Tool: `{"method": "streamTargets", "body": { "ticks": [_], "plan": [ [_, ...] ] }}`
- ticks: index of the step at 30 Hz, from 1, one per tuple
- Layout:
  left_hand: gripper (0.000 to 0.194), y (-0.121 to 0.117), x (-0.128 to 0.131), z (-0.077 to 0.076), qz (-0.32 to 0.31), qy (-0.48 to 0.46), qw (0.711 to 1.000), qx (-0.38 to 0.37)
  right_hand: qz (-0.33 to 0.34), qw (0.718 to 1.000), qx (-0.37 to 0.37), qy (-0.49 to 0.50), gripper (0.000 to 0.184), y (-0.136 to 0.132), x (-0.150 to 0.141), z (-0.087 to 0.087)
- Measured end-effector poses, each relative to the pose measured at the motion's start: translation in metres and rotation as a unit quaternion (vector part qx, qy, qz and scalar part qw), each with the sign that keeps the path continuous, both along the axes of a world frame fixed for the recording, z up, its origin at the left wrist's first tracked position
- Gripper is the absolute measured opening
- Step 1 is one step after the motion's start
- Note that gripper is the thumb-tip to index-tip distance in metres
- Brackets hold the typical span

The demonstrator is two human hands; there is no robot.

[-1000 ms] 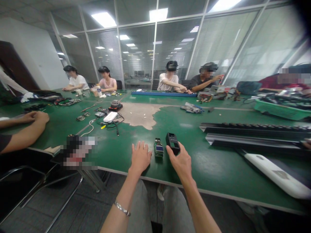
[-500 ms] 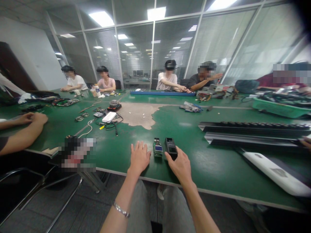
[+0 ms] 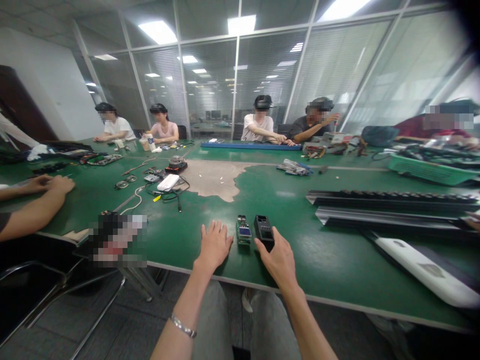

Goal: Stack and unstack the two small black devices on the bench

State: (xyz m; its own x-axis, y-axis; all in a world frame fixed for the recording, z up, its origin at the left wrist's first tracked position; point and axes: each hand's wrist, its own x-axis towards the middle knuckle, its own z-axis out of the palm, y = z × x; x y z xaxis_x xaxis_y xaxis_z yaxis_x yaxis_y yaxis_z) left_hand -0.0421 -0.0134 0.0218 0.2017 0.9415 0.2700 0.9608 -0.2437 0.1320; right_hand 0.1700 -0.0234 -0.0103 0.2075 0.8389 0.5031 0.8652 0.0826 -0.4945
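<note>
Flat on the green table, my left hand (image 3: 214, 245) has its fingers spread and holds nothing. Just right of it lies a green circuit board with a small screen (image 3: 244, 231), apart from the hand. Beside the board is a black plastic housing (image 3: 263, 228) with cut-out openings, lying on the table. My right hand (image 3: 278, 255) curls around the near end of that housing, thumb on its left side and fingers on its right. The palm hides part of the housing's near right corner.
A white box (image 3: 168, 182) with black cables lies at the left middle. Long black metal strips (image 3: 390, 217) and a white elongated device (image 3: 416, 265) are to the right. A green basket (image 3: 431, 169) stands far right. Co-workers sit around the table; another person's hands (image 3: 56, 185) rest at left.
</note>
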Motion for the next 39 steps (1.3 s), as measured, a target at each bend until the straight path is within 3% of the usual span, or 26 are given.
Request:
{"method": "streamTargets", "body": {
  "ticks": [5,9,15,21,26,39],
  "plan": [
    [0.042,0.007,-0.02,0.008,-0.056,0.009,0.998,-0.041,0.007,1.0,0.005,0.018,0.078,0.001,0.0,-0.001],
    [0.039,0.006,-0.029,0.007,-0.066,-0.001,0.998,0.001,-0.003,0.999,0.015,0.045,0.083,-0.001,-0.003,0.003],
    [0.041,0.0,-0.025,0.001,-0.054,-0.003,0.998,0.042,0.012,0.996,0.086,0.023,0.075,-0.004,-0.004,0.01],
    [0.049,0.003,-0.026,-0.002,0.015,0.001,0.999,0.042,0.006,1.0,0.02,-0.012,0.069,-0.005,-0.004,0.007],
    [0.049,0.006,-0.026,-0.004,0.013,-0.002,1.0,0.025,-0.004,0.999,-0.011,-0.034,0.068,-0.008,-0.007,0.008],
    [0.051,0.004,-0.028,-0.004,0.005,0.0,1.0,0.026,-0.024,0.999,-0.009,-0.034,0.065,-0.01,-0.009,0.007]
  ]
}}
